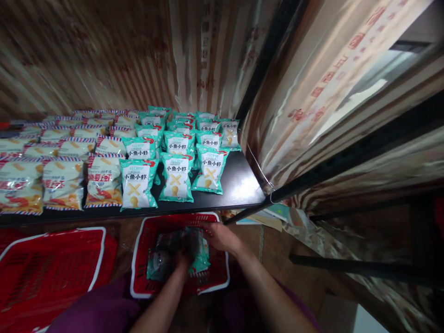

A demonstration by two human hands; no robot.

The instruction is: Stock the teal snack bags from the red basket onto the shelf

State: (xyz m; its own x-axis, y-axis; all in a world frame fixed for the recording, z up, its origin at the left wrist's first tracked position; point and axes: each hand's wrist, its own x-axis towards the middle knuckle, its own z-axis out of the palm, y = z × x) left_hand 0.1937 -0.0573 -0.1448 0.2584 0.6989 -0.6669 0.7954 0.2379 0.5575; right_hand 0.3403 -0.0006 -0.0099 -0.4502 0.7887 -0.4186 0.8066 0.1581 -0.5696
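Both my hands reach down into a red basket with a white rim. Several green snack bags lie inside it. My right hand curls its fingers over the right side of one green snack bag. At that bag's left side is my left hand, its fingers dark and blurred against the bags. Another green bag lies to the left of my left hand. Just beyond the basket, rows of green snack bags stand on a black shelf.
White-and-orange snack bags fill the shelf's left part. A second red basket sits at lower left. A black slanted bar crosses on the right, in front of striped plastic sheeting. Flattened cardboard lies near the shelf's right end.
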